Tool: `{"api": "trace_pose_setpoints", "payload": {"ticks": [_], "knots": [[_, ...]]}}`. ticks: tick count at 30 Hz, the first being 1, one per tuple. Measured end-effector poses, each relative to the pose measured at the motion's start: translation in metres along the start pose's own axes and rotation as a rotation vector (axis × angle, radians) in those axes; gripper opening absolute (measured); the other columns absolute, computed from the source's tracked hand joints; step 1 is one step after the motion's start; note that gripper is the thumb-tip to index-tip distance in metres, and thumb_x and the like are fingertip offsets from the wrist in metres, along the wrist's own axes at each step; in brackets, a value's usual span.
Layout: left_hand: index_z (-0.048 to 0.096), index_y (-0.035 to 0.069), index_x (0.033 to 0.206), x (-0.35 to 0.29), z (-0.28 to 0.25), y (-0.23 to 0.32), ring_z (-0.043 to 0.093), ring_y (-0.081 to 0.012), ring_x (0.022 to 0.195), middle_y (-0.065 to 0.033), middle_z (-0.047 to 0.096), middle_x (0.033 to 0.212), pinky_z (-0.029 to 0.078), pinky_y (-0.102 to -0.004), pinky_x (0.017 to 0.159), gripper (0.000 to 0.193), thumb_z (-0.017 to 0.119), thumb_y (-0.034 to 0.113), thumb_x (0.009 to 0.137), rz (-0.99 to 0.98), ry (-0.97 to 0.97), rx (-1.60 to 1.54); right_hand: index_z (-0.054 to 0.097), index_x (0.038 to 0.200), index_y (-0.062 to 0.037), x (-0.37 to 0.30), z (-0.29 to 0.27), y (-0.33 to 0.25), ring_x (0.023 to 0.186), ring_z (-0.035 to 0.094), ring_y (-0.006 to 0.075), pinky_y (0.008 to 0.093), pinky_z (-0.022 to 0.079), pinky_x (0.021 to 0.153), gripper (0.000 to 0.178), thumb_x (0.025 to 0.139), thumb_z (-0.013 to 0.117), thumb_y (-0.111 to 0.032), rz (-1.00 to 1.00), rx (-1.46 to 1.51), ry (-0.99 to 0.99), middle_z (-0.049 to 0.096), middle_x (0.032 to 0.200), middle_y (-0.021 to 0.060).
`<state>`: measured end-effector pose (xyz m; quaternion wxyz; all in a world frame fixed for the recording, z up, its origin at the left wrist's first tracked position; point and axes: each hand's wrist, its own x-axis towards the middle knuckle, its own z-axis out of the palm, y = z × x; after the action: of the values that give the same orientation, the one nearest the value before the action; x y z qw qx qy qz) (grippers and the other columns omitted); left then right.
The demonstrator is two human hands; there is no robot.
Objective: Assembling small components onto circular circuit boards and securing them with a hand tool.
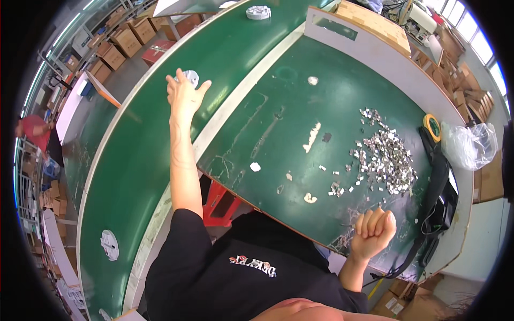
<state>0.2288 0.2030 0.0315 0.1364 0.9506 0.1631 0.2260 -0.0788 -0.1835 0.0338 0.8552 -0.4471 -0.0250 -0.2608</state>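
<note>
counting 4 pale round parts (pixel 109 245), one mostly out of view | 2 bare hands, left (pixel 186 100) + right (pixel 373 231) | 1 yellow tape roll (pixel 426 125) | 1 clear plastic bag (pixel 471 145) | small shiny bits (pixel 393 156): way too many to count lol

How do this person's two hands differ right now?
Pose: the left hand has its fingers spread and thumb apart, while the right hand is curled into a fist.
Place: the left hand reaches over the long green strip at a pale round part; the right hand is by the workbench's near edge, close to a scatter of small metallic pieces.
Shared: both are bare.
</note>
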Motion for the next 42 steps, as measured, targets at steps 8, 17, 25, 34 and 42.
{"api": "trace_pose_setpoints", "payload": {"ticks": [8,17,25,34,42], "knots": [[0.049,-0.011,0.132,0.116,0.056,0.094,0.052,-0.0476,0.121,-0.0336,0.051,0.132,0.044,-0.0527,0.105,0.073,0.075,0.035,0.082,0.391,-0.017,-0.432,0.033,0.063,-0.0166,0.014,-0.023,-0.019,0.040,0.022,0.0044,0.0204,0.022,0.036,0.041,0.104,0.041,-0.018,-0.032,-0.114,0.101,0.032,0.052,-0.0037],[0.047,-0.003,0.138,0.195,0.218,0.156,0.049,-0.0438,0.126,-0.0242,0.048,0.142,0.044,-0.0502,0.107,0.065,0.072,0.028,0.086,0.498,0.003,-0.121,0.033,0.064,-0.0163,0.027,-0.047,-0.010,0.040,0.020,0.0042,0.0204,0.021,0.035,0.041,0.104,0.042,-0.018,-0.036,-0.051,0.396,0.031,0.052,-0.0037],[0.048,0.003,0.141,0.298,0.289,0.178,0.047,-0.0340,0.135,-0.0188,0.045,0.148,0.042,-0.0506,0.109,0.054,0.062,0.021,0.092,0.716,0.046,0.232,0.035,0.067,-0.0144,0.036,-0.068,-0.004,0.041,0.022,0.0062,0.0217,0.023,0.037,0.037,0.103,0.042,-0.017,0.130,0.227,0.271,0.033,0.054,-0.0017],[0.060,0.004,0.113,0.301,0.260,0.204,0.057,-0.0304,0.113,-0.0152,0.060,0.121,0.047,-0.0412,0.094,0.025,0.045,0.016,0.097,0.642,-0.161,0.167,0.037,0.069,-0.0131,0.032,-0.075,-0.002,0.043,0.026,0.0085,0.0242,0.027,0.038,0.034,0.103,0.040,-0.016,0.117,0.198,0.292,0.035,0.056,0.0001],[0.060,0.004,0.097,0.194,0.144,0.158,0.054,-0.0205,0.081,-0.0075,0.056,0.100,0.046,-0.0288,0.074,0.011,0.056,-0.003,0.090,1.067,-0.286,-0.502,0.038,0.069,-0.0133,0.030,-0.064,-0.008,0.042,0.026,0.0092,0.0245,0.027,0.040,0.034,0.103,0.040,-0.017,0.150,0.342,0.202,0.036,0.055,-0.0002]]}}
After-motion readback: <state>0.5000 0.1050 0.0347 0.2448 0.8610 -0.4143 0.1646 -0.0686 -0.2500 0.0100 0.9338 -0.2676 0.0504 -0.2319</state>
